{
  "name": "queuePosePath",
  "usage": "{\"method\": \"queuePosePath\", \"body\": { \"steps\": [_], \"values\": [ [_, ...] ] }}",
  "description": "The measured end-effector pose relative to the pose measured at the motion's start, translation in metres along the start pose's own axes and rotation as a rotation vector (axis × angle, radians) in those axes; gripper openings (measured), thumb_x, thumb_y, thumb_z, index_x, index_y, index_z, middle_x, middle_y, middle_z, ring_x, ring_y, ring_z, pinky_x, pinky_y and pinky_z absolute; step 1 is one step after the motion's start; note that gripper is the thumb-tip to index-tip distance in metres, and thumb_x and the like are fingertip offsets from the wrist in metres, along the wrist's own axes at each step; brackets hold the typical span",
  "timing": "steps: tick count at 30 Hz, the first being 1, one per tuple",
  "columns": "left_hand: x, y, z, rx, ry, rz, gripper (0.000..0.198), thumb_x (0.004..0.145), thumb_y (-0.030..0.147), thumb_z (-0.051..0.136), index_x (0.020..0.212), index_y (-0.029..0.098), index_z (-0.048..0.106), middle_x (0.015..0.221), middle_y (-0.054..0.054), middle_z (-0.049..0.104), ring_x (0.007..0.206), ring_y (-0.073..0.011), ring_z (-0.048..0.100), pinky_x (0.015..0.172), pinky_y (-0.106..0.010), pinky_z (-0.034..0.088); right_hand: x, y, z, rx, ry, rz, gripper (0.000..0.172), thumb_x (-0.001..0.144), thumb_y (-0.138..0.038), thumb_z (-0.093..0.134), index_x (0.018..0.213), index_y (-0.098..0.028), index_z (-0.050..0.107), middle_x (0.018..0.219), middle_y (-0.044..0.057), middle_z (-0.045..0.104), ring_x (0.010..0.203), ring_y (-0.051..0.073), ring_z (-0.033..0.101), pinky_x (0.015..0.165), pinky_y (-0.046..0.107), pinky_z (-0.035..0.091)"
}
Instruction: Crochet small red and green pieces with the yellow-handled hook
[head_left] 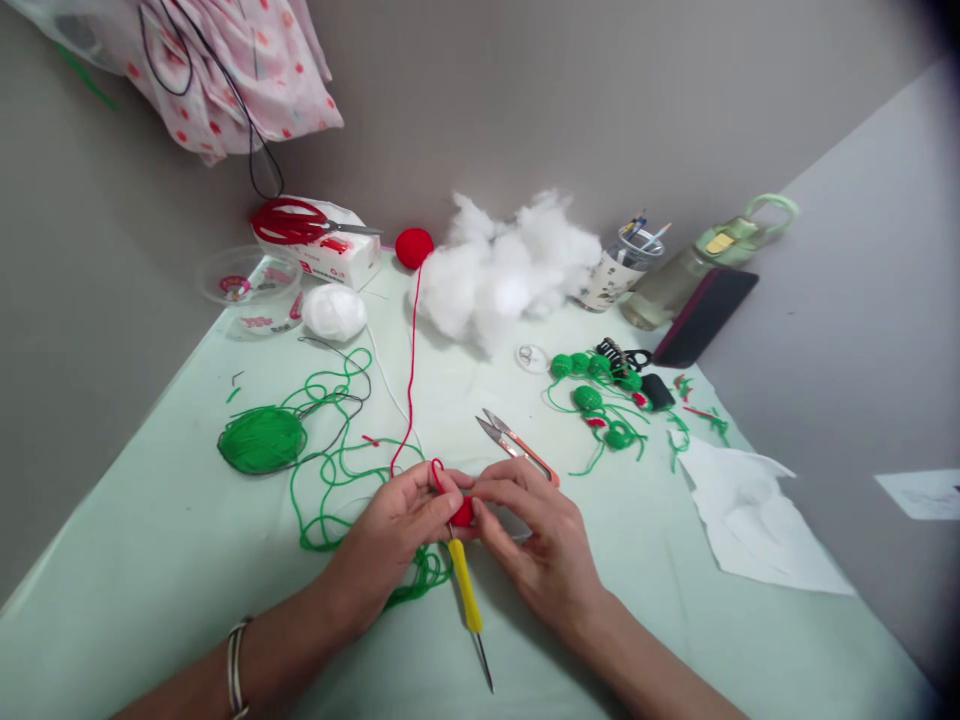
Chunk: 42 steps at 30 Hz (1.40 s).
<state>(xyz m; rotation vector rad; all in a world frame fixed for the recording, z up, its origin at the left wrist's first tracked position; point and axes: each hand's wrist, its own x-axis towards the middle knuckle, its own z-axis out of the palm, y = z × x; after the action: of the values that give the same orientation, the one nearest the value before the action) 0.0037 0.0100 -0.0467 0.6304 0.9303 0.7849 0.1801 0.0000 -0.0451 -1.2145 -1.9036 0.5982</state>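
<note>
A small red crocheted piece (463, 512) is held between both hands near the front middle of the table. My left hand (401, 520) pinches its left side, with a loop of red yarn standing above the fingers. My right hand (536, 530) has its thumb and fingertips closed on the right side. Below the piece a crochet hook with a yellow handle (465, 588) hangs down, its metal end pointing towards me. Red yarn (412, 380) runs from the left hand up to a red ball (414, 248) at the back.
White stuffing (502, 275) lies at the back. Thread snips (517, 445) are just beyond my right hand. Green yarn (262, 440) spreads tangled strands on the left. Green crocheted balls (587, 398), a phone (705, 317), a bottle (671, 280) and torn paper (757, 515) are on the right.
</note>
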Motion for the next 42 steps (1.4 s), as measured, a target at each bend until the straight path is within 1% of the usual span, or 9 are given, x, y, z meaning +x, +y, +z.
{"method": "queuePosePath", "body": {
  "steps": [7,11,16,21,26,29,36,39,42],
  "values": [
    [0.001,0.000,-0.001,0.013,0.105,0.012,0.021,0.082,0.027,0.080,0.074,0.019,0.062,0.120,-0.007,0.074,0.094,-0.0176,0.072,0.092,-0.029,0.055,0.003,-0.003,-0.001,-0.004,0.033,0.023,0.017,0.091,-0.008,0.062,0.082,-0.022,0.066,0.082,0.004,0.072,0.075,0.017,0.069,0.065,0.027,0.057],
    [0.001,0.002,-0.001,-0.036,0.069,0.025,0.018,0.079,0.020,0.080,0.076,0.020,0.062,0.105,-0.003,0.073,0.093,-0.0168,0.070,0.089,-0.027,0.053,0.005,-0.005,-0.001,0.000,0.056,0.024,0.019,0.090,-0.007,0.061,0.080,-0.023,0.064,0.078,0.002,0.071,0.073,0.016,0.068,0.066,0.027,0.057],
    [0.000,0.002,-0.002,-0.012,-0.005,0.022,0.005,0.082,0.021,0.077,0.085,0.022,0.072,0.088,-0.001,0.070,0.088,-0.0152,0.065,0.085,-0.023,0.050,0.005,-0.004,0.000,0.037,0.052,0.019,0.019,0.090,-0.006,0.062,0.081,-0.023,0.064,0.079,0.002,0.070,0.074,0.015,0.068,0.068,0.026,0.057],
    [-0.001,0.000,-0.003,-0.009,-0.019,0.005,0.007,0.086,0.028,0.074,0.083,0.022,0.076,0.092,-0.004,0.072,0.094,-0.0174,0.065,0.091,-0.026,0.050,0.005,-0.005,-0.001,0.061,0.051,0.032,0.019,0.091,-0.007,0.062,0.081,-0.022,0.064,0.080,0.002,0.070,0.075,0.015,0.068,0.068,0.025,0.057],
    [0.000,0.003,-0.001,-0.029,-0.040,0.004,0.018,0.076,0.029,0.087,0.075,0.021,0.072,0.101,-0.005,0.075,0.098,-0.0196,0.067,0.094,-0.028,0.050,0.004,-0.004,0.000,0.068,0.038,0.029,0.017,0.092,-0.009,0.063,0.082,-0.023,0.065,0.081,0.003,0.071,0.076,0.016,0.070,0.068,0.027,0.058],
    [0.000,0.005,-0.001,0.003,-0.016,0.008,0.021,0.076,0.032,0.089,0.071,0.020,0.072,0.103,-0.007,0.074,0.098,-0.0205,0.068,0.096,-0.030,0.051,0.005,-0.004,-0.003,0.033,0.039,0.004,0.018,0.092,-0.009,0.062,0.081,-0.023,0.064,0.080,0.002,0.070,0.076,0.017,0.070,0.069,0.028,0.058],
    [0.001,0.002,-0.008,-0.038,-0.022,-0.030,0.018,0.076,0.028,0.088,0.070,0.020,0.074,0.113,-0.007,0.071,0.095,-0.0191,0.071,0.097,-0.030,0.054,0.010,-0.007,-0.013,-0.113,0.142,-0.016,0.021,0.090,-0.005,0.059,0.081,-0.024,0.061,0.079,0.001,0.068,0.072,0.016,0.068,0.069,0.028,0.056],
    [0.001,0.004,-0.008,-0.078,0.012,-0.048,0.018,0.076,0.027,0.089,0.071,0.020,0.074,0.110,-0.006,0.071,0.094,-0.0174,0.071,0.095,-0.028,0.055,0.011,0.000,-0.018,-0.151,0.127,-0.016,0.019,0.096,-0.009,0.058,0.086,-0.024,0.063,0.084,0.002,0.069,0.076,0.016,0.069,0.070,0.028,0.055],
    [0.002,0.009,-0.006,-0.119,0.080,-0.052,0.018,0.077,0.025,0.089,0.072,0.020,0.072,0.106,-0.005,0.073,0.098,-0.0164,0.070,0.096,-0.024,0.055,0.010,0.017,-0.025,-0.366,0.057,-0.025,0.011,0.104,-0.021,0.057,0.109,-0.023,0.067,0.103,0.008,0.074,0.092,0.022,0.070,0.076,0.033,0.055]
  ]
}}
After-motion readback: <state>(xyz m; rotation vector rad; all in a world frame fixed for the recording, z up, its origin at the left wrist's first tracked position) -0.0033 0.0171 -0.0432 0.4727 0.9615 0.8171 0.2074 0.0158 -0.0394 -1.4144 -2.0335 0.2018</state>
